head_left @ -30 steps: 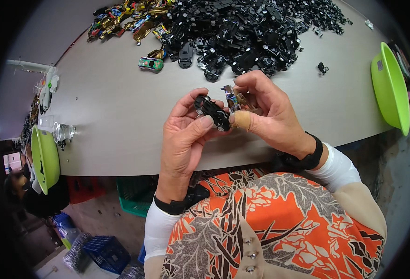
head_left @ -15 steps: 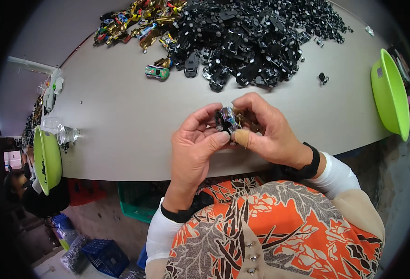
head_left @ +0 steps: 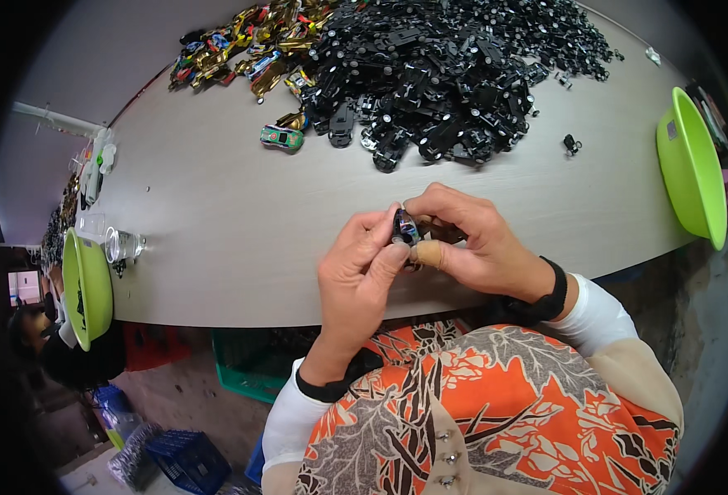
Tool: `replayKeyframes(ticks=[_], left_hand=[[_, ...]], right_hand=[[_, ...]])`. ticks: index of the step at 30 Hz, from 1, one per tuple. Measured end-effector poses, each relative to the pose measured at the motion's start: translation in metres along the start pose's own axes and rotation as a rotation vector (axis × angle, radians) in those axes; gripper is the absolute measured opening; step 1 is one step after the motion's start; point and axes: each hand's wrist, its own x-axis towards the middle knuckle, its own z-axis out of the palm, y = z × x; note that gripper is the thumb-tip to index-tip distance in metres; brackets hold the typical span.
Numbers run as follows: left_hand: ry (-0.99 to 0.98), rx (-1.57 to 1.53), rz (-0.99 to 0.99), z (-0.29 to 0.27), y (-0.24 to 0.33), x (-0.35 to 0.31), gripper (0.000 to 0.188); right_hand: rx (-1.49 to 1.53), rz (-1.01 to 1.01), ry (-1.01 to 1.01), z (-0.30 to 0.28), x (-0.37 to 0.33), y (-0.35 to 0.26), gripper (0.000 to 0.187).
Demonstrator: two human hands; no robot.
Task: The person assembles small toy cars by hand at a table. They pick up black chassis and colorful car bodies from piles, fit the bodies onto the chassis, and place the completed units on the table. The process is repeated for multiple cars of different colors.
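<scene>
A small toy car (head_left: 405, 227), dark with blue and purple gloss, sat pinched between both hands' fingertips, above the worktop's (head_left: 215, 223) near edge.

Pale grey tabletop (head_left: 240, 214) with toy car parts

A heap of black chassis (head_left: 446, 74), a pile of coloured car bodies (head_left: 248, 45), one green toy car (head_left: 282, 137), two green basins (head_left: 694, 165)

The person wears a sleeveless top with an orange, black and grey leaf print and small metal snaps down the front, over a beige layer at the shoulders and white sleeves to the wrists. A black band circles each wrist, the one by the right hand (head_left: 475, 247) looking like a watch strap. A tan plaster wraps one fingertip between it and the left hand (head_left: 360, 276).
</scene>
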Motion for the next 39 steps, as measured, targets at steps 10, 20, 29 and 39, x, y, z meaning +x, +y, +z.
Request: replayKeyframes(ticks=[10, 20, 29, 39], left_hand=[[-0.144, 0.049, -0.058, -0.009, 0.002, -0.004, 0.040], [-0.112, -0.244, -0.343, -0.012, -0.002, 0.000, 0.023], [-0.106, 0.177, -0.161, -0.003, -0.007, -0.006, 0.014], [0.203, -0.442, -0.196, -0.002, -0.006, 0.001, 0.033]], right_hand=[[0.092, -0.030, 0.020, -0.001, -0.007, 0.006, 0.026], [0.501, 0.474, -0.033, -0.014, -0.003, 0.006, 0.015], [0.063, 0.179, -0.125, 0.000, -0.005, 0.008, 0.012], [0.312, 0.381, 0.055, 0.006, -0.008, 0.012, 0.012]])
